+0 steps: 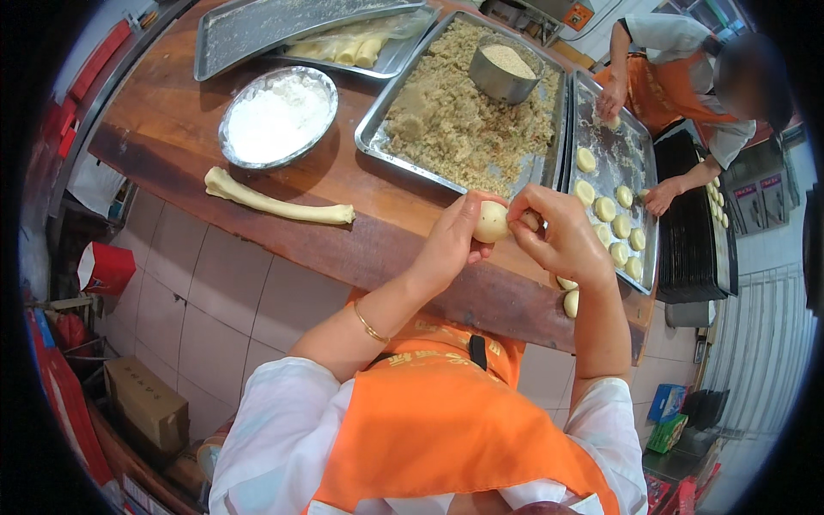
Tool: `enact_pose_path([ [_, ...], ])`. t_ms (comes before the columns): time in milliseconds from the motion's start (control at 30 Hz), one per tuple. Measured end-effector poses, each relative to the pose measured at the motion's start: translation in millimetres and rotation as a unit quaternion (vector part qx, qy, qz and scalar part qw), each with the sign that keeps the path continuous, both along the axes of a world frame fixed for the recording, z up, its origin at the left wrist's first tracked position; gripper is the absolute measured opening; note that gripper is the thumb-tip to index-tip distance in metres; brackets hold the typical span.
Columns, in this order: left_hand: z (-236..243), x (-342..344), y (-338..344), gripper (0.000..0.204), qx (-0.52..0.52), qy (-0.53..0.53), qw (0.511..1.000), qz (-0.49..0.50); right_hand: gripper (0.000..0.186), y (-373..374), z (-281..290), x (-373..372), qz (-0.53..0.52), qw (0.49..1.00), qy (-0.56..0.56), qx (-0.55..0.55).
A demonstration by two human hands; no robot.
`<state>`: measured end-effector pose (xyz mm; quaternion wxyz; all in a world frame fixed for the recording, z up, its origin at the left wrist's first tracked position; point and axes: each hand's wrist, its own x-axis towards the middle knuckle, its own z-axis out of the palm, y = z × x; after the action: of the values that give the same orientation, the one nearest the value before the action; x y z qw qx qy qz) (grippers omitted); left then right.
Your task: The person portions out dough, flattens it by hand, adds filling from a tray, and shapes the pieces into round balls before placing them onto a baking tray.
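Observation:
Above the table's near edge, my left hand (453, 238) is closed around a pale, round dough ball (492, 223) with small dark specks. My right hand (560, 230) meets the ball from the right, its thumb and curled fingers pinched at the ball's edge. What lies inside those curled fingers is partly hidden. Just beyond both hands is a metal tray of crumbly brown filling (429, 129), with a metal bowl of pale grains (508, 73) standing in it. A rope of dough (279, 201) lies on the wooden table, left of my hands.
A bowl of white flour (279, 116) stands at the left, near stacked trays (257, 39). At the right, a tray (631, 150) holds several flattened dough rounds. A co-worker's hands (663, 196) reach over it. Dark stacked trays (695, 223) stand beyond; a dough piece (571, 302) sits by my right forearm.

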<state>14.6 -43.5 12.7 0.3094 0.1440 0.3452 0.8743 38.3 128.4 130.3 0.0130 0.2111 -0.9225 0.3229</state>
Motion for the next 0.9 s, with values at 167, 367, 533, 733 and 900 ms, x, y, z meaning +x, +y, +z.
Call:
enact_pose_path([
  [167,12,1,-12,0.047,0.006,-0.025,0.998,-0.066,0.014,0,-1,2,0.009,1.000,0.010,0.027],
  [367,-5,-5,-1,0.048,-0.060,0.047,0.997,-0.034,0.017,-6,3,7,0.011,0.999,0.014,0.039],
  [533,8,-4,-7,0.051,-0.118,0.078,0.989,-0.044,0.017,-5,0,12,0.027,0.998,0.019,0.062],
  [733,8,-6,-24,0.039,-0.123,0.182,0.970,-0.107,0.015,-8,4,20,0.069,0.989,0.024,0.127],
  [900,0,-9,-34,0.041,-0.191,0.377,0.903,-0.081,0.019,-9,-13,21,0.142,0.986,0.073,0.045],
])
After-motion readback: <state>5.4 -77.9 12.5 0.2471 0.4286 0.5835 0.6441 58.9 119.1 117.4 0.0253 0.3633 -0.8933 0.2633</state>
